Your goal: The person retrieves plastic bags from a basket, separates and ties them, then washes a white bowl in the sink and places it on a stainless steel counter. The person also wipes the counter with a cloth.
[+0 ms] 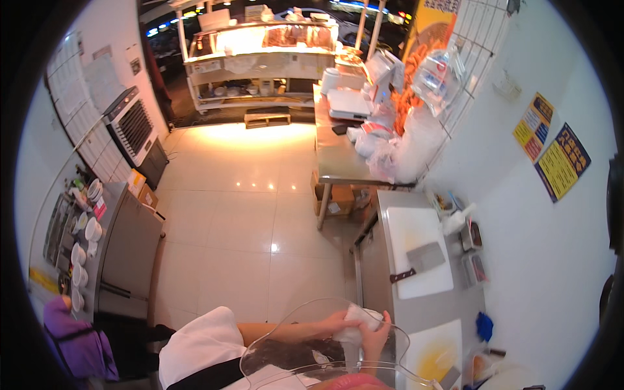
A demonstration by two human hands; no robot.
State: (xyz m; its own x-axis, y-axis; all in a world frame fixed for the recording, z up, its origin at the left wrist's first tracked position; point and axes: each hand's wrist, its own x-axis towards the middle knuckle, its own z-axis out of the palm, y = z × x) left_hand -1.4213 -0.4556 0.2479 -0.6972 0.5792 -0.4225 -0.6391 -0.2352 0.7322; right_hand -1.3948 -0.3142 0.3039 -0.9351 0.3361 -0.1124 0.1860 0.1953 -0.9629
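My left hand [336, 323] and my right hand [375, 338] are together at the bottom, both closed around a crumpled white cloth or paper [361, 316]. A clear plastic mouth shield [287, 317] lies across the view, and I see much of both hands through it. Beside my right hand is a steel counter [407, 312]. On it lies a cleaver [426, 257] with a dark handle, flat on a white cutting board [417, 222]. A second cutting board [424, 343], nearer to me, has a yellow stain and part of a blade on it.
Small containers [472, 236] and a blue cloth [483, 326] line the wall. Farther off, a steel table [336, 163] carries a scale [348, 104] and plastic bags. A lit food cart [263, 63] stands at the doorway. At left are an air cooler [132, 124] and a person in purple [78, 341].
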